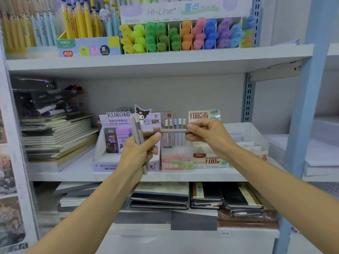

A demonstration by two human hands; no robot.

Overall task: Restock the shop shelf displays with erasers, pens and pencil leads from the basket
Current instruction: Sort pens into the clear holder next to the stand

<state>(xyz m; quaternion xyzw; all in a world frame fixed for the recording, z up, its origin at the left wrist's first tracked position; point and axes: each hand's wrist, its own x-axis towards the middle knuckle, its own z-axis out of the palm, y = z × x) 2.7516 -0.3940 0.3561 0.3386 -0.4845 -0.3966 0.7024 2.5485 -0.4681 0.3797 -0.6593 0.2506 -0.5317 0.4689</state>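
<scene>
Stacked notebooks [58, 136] at left, beneath a blurred clear case [47, 101], perhaps of markers.

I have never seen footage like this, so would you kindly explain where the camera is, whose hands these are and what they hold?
No robot here: the one picture comes from a wide-angle camera worn on a person's head, looking forward and down at their bare hands. The left hand grips grey pens upright; the right hand pinches one end of a single pen held level between the hands. On the middle shelf stand a purple Kuromi box, a Fruit Soda pen box and a lead refill box; highlighters fill the shelf above.
</scene>
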